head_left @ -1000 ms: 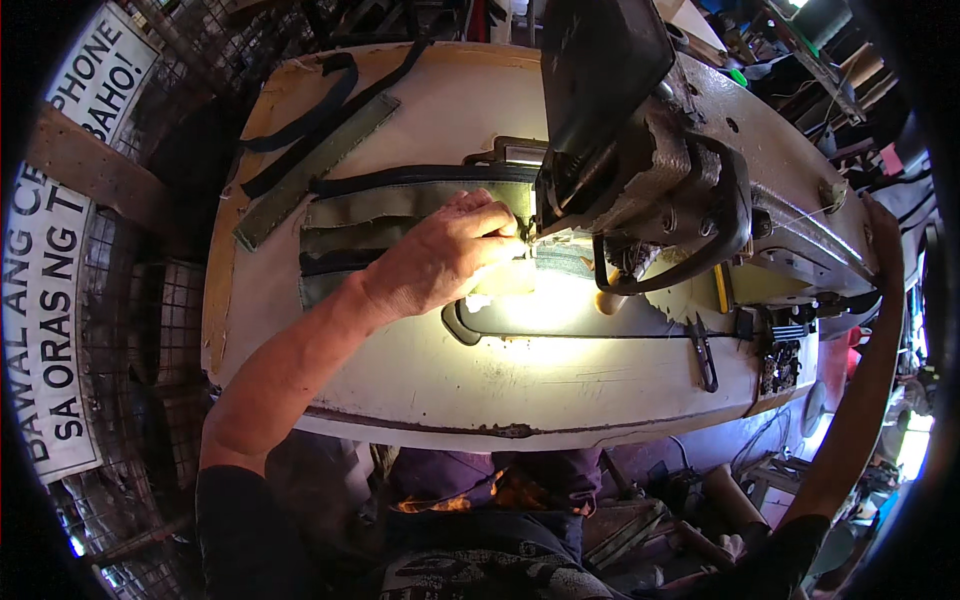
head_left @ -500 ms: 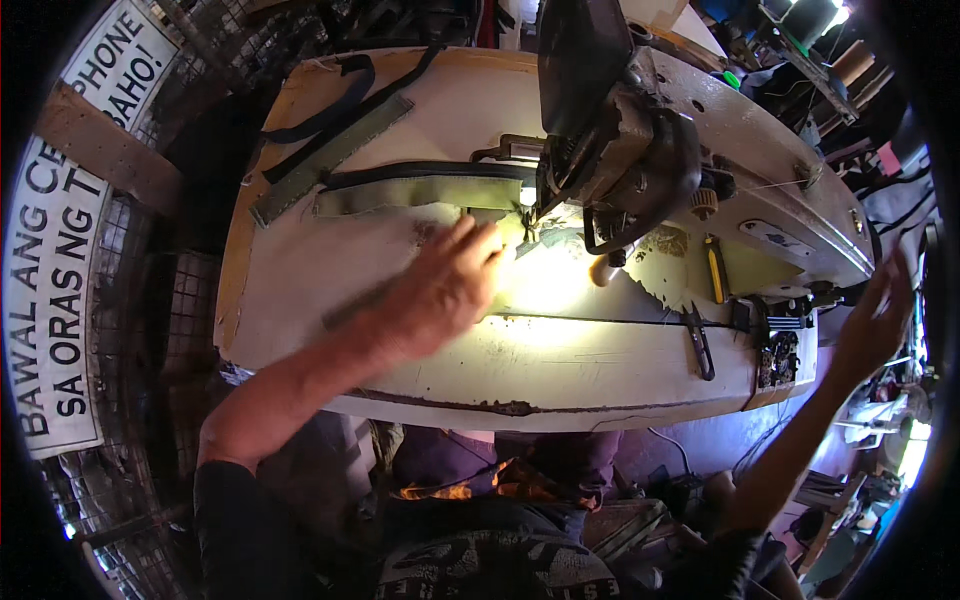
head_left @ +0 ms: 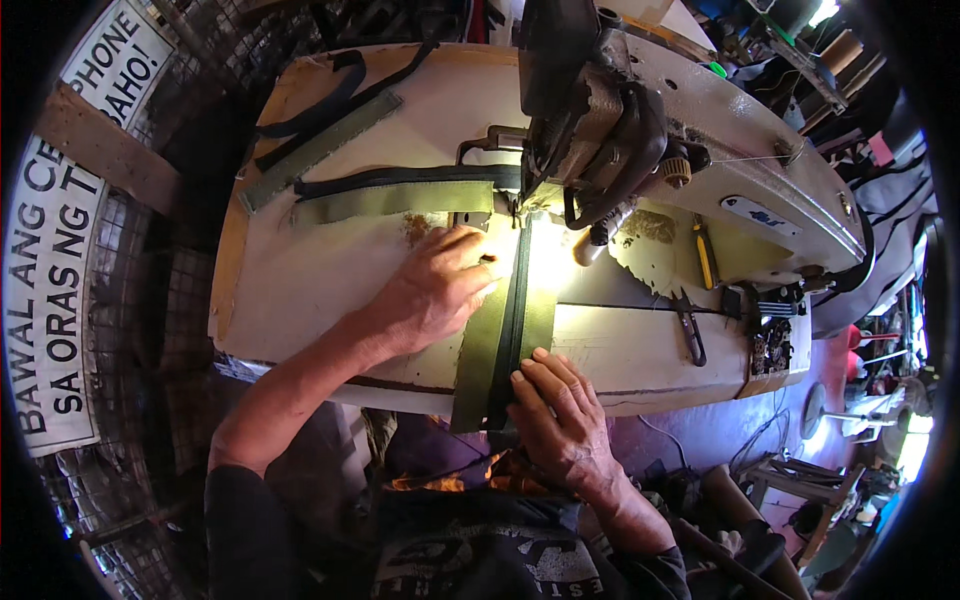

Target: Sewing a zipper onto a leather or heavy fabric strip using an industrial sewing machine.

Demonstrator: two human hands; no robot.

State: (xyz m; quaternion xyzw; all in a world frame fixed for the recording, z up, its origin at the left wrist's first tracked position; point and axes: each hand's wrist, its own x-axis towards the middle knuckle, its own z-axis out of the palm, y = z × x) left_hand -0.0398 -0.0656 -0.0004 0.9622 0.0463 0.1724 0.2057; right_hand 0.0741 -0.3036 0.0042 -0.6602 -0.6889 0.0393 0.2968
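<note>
A long olive fabric strip [head_left: 487, 335] with a black zipper [head_left: 516, 310] along it runs from the sewing machine's needle area [head_left: 518, 205] toward me, past the table's front edge. My left hand [head_left: 435, 290] is at the strip's left edge, just before the needle. Its fingers are curled and pressed together; what they pinch, if anything, is hidden. Near the front edge my right hand [head_left: 565, 415] lies over the strip's right side with its fingers stretched out. Another olive strip [head_left: 400, 202] with black tape [head_left: 400, 176] lies left of the needle.
The sewing machine's dark head [head_left: 590, 110] stands over the bright work spot. Thread snips [head_left: 690, 328] and a yellow-handled cutter [head_left: 706, 255] lie at the right. More olive and black strips [head_left: 320, 150] rest at the table's far left. A fan [head_left: 815, 410] stands beyond the right side.
My right hand has come from the far right to the table's front edge. The zipper strip now stretches toward me from the needle. My left hand has stayed near the needle.
</note>
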